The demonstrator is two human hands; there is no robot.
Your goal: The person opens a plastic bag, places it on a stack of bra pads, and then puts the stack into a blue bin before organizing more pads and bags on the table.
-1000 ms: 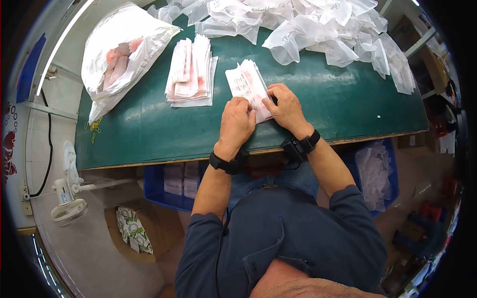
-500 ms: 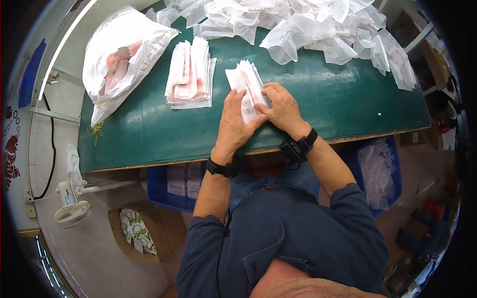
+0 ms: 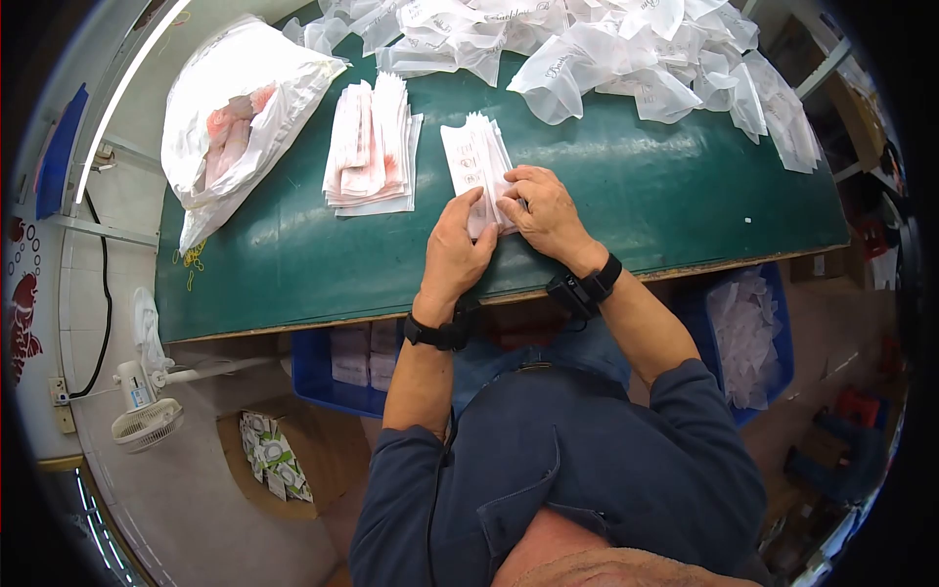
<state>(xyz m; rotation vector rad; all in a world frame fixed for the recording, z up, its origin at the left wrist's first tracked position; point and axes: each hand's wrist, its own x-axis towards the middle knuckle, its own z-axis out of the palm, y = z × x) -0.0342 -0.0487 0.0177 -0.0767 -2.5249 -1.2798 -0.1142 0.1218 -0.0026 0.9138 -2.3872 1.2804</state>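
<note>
A small stack of flat, white translucent printed bags point(image 3: 471, 157) lies on the green table between my two hands. My left hand point(image 3: 456, 247) holds the lower left edge of the stack, its fingers bent against it. From the other side, my right hand point(image 3: 545, 217) grips the right edge with curled fingers, its fingertips over the top bag. Pinkish print shows on the bags' upper part, while my fingers cover some of the lower end. Left of my hands sits a larger pile of similar flat bags point(image 3: 370, 147) with red-pink marks.
A big white sack point(image 3: 245, 108) with pinkish bundles inside stands at the table's left. Loose frosted bags point(image 3: 606, 59) are heaped along the back. Yellow rubber bands point(image 3: 193, 262) hang near the left edge. Blue bins point(image 3: 328, 386) sit under the table, beside a fan point(image 3: 147, 424).
My left hand has drawn slightly down and left, and my right fingers have curled in more. More of the print on the top bag shows now.
</note>
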